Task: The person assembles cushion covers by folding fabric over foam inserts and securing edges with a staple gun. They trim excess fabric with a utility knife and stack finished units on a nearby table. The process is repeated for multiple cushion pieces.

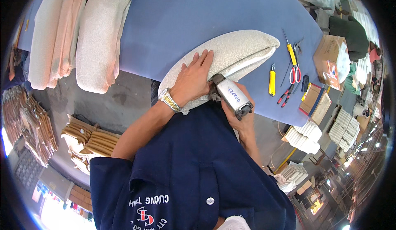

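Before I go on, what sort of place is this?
Probably an upholstery workshop: a staple-gun-like tool is held at a curved pale cushion, and similar padded pieces lie grouped on the blue table.

Rough, matt cloth cushion [233, 48]; smooth, probably metal staple gun [233, 94]

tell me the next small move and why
Perhaps ease the left hand slightly away from the tool's dark end. That hand lies across the cushion with its thumb side close to that end, while the right hand grips the tool at the cushion's near edge; whether they touch is hard to tell.
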A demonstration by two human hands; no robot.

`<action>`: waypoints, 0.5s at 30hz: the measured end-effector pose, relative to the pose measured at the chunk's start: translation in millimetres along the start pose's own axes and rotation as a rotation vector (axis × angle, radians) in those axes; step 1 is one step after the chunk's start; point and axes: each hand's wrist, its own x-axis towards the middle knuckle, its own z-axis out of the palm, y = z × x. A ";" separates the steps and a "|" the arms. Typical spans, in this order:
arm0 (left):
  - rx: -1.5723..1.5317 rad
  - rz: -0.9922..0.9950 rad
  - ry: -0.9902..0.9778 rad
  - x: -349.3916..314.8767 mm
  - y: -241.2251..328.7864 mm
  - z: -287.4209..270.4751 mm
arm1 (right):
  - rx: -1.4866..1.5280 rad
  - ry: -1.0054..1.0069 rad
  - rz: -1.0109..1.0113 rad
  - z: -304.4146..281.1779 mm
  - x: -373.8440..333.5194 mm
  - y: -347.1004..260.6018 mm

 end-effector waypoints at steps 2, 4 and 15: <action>0.000 -0.006 -0.013 -0.9 -0.3 -1.9 | 0.015 0.005 -0.022 1.0 -4.1 2.5; 0.016 0.007 -0.001 -3.2 -1.3 -1.6 | -0.029 -0.002 -0.057 -0.6 -4.7 1.7; 0.012 0.071 -0.079 -3.8 -0.3 -6.4 | -0.068 -0.047 -0.066 4.9 -4.5 1.2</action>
